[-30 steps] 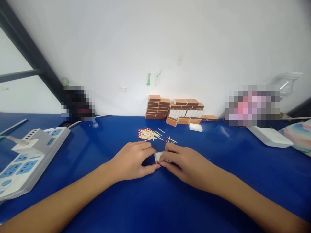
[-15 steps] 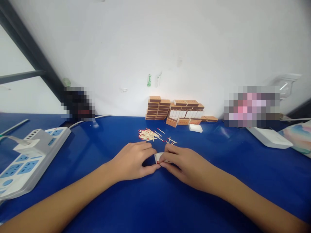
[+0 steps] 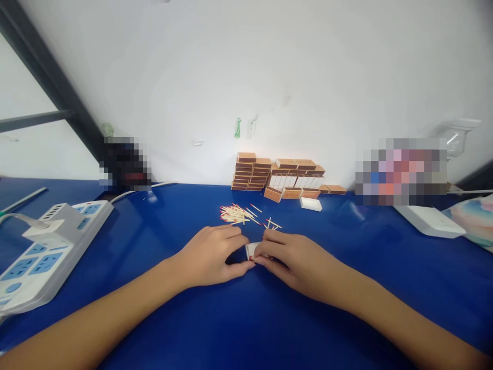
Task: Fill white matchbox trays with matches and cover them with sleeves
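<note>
A small white matchbox tray (image 3: 251, 250) lies on the blue table between my hands, partly covered by my right fingers. My left hand (image 3: 215, 255) grips its left end between thumb and forefinger. The fingers of my right hand (image 3: 295, 257) are pinched together over the tray's near side, on matches (image 3: 252, 258) whose red heads show at the fingertips. How many matches are there, I cannot tell. Just beyond my left hand is a loose pile of red-tipped matches (image 3: 234, 213). A few more matches (image 3: 272, 224) lie scattered beyond my right hand.
Stacked matchboxes (image 3: 250, 173) stand against the wall, with white trays among them. One separate white tray (image 3: 310, 204) sits in front. A power strip (image 3: 50, 252) with a plugged-in cable occupies the left side. On the right rests a white box (image 3: 429, 221), beside blurred items.
Both hands stay at the tray in nearly the same pose. My right fingertips have shifted very slightly over the matches, and the whole view has moved a little.
</note>
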Demonstrator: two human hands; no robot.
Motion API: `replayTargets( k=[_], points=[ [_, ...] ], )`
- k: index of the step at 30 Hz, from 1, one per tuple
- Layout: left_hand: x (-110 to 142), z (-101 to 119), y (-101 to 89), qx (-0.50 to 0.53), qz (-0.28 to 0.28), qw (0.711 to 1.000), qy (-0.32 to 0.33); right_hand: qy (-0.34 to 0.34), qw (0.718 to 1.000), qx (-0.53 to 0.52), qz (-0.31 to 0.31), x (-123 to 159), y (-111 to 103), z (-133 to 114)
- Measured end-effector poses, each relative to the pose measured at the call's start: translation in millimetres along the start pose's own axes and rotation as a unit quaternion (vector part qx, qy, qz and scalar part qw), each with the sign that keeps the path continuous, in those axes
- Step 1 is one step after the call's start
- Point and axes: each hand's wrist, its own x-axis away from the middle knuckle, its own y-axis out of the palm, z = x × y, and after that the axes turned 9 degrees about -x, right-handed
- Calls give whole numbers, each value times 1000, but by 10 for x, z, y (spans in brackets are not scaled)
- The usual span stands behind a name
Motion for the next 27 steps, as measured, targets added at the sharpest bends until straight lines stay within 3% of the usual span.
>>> replayTargets(
  k=[8, 13, 17, 22, 27],
  points=[
    [1, 44, -35, 52, 8, 999, -4, 13, 998, 31, 46, -7, -156, 154],
    [3, 70, -52, 62, -28, 998, -5, 6, 997, 41, 60, 1, -177, 173],
    [-2, 55, -67, 74, 11, 997, -25, 1, 997, 49, 59, -2, -179, 157],
    [2, 44, -65, 61, -44, 997, -23, 7, 997, 47, 64, -5, -188, 174],
    [-18, 18, -90, 29, -59, 997, -28, 24, 998, 41, 30, 8, -192, 147]
  ],
)
